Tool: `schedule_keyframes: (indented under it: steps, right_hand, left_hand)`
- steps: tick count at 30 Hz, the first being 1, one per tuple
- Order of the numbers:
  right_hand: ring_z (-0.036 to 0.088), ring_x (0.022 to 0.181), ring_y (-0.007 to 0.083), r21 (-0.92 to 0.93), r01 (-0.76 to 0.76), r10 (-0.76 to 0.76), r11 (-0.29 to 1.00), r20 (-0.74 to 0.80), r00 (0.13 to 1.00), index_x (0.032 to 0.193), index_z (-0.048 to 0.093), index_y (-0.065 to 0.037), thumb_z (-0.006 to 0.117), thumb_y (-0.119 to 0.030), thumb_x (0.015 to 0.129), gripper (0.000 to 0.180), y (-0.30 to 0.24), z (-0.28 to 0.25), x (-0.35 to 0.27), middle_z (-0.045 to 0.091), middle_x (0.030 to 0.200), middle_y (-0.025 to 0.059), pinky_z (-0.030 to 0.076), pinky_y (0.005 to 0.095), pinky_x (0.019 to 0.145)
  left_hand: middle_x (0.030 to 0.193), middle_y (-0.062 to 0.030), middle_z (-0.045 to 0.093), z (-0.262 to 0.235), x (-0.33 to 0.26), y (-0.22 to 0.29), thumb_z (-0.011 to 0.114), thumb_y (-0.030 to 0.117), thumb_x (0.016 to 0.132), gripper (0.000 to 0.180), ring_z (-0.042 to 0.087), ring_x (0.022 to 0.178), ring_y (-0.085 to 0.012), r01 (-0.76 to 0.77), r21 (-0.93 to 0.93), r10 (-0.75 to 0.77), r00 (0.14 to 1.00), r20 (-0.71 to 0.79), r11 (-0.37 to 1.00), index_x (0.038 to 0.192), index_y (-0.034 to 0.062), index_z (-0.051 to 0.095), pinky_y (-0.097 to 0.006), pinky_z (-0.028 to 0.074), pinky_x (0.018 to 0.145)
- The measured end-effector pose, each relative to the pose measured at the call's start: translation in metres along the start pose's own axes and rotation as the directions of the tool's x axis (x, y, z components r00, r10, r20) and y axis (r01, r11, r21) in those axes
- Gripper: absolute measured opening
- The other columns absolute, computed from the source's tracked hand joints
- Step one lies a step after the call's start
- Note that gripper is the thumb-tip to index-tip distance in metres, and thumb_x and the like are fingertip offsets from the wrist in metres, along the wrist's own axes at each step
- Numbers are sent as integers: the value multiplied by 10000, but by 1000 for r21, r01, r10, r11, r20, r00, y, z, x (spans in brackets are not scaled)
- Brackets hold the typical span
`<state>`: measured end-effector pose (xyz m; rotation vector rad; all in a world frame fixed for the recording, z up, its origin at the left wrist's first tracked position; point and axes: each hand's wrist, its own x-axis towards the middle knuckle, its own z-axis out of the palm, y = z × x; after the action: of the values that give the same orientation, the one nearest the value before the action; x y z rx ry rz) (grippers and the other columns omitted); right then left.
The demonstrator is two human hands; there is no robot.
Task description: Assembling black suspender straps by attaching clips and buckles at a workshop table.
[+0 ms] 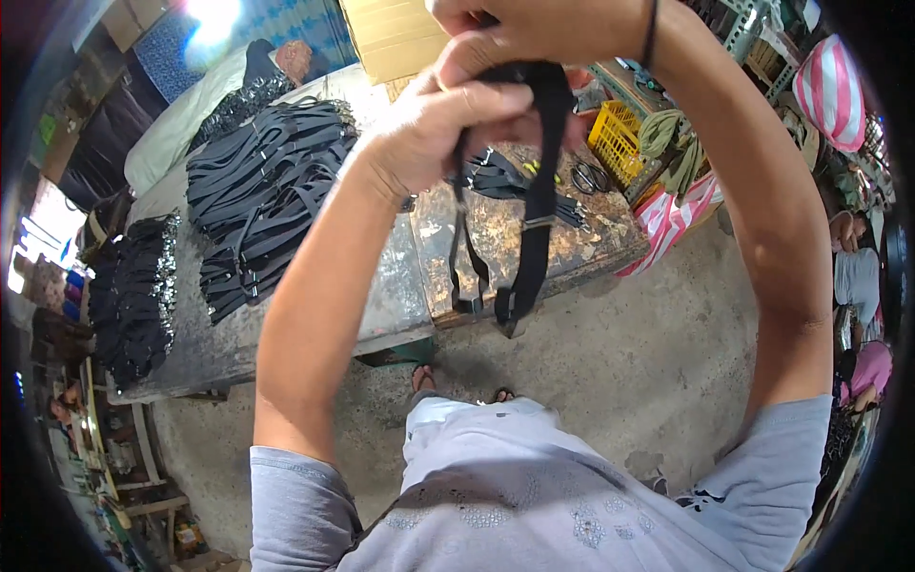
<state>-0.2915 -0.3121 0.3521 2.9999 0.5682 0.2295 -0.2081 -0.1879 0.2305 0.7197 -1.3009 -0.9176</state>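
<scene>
Both hands are raised in front of me over the worktable with a black webbing strap (540,200). My left hand (443,119) is closed around the strap near its upper loop. Above it, the fingers of my right hand (496,38) are bent closed on the strap's top part, which they partly cover. Two lengths of the strap hang down past the table's front edge, with a metal slider on one and dark fittings at the lower ends. Behind the strap, a small bundle of black straps (500,178) lies on the table.
A large heap of black straps (267,181) covers the table's left half, with another pile (133,286) at its far left. Black-handled scissors (590,177) lie near a yellow plastic crate (618,141). A cardboard box (396,38) stands at the back. Other people sit at far right.
</scene>
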Motion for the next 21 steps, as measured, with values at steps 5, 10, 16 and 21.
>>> schedule_keyframes:
  steps: [5,10,16,21]
  right_hand:
    - [573,688,330,28,32,-30,999,-71,997,655,512,-24,730,-315,804,394,-24,23,9,522,640,137,435,405,622]
    - [550,654,328,-97,15,-29,995,-136,990,643,518,-50,685,-384,832,418,-24,32,18,495,602,127,428,422,623]
    - [437,623,273,-125,-404,375,906,-208,904,654,486,-32,689,-380,851,449,-14,26,13,424,616,104,355,392,589]
    - [431,586,271,-89,-665,630,741,-252,735,653,473,-6,715,-258,841,397,3,47,-64,436,628,127,351,364,551]
  left_hand:
    - [1166,-224,652,-14,-31,-59,895,269,639,837,645,1084,-345,228,-382,-142,961,239,896,1300,-50,495,-448,488,979]
    - [1210,-173,647,-20,-104,-82,821,71,730,710,607,1149,-228,611,-297,-410,747,523,734,1346,-28,482,-330,463,971]
    - [1047,-101,699,-51,-176,-103,753,137,843,358,661,983,-170,584,-227,-388,734,557,779,1142,-18,630,-314,506,880]
    - [893,-26,714,-151,-224,-106,752,257,863,303,592,863,-78,599,175,-611,677,411,782,1027,9,689,-279,498,779]
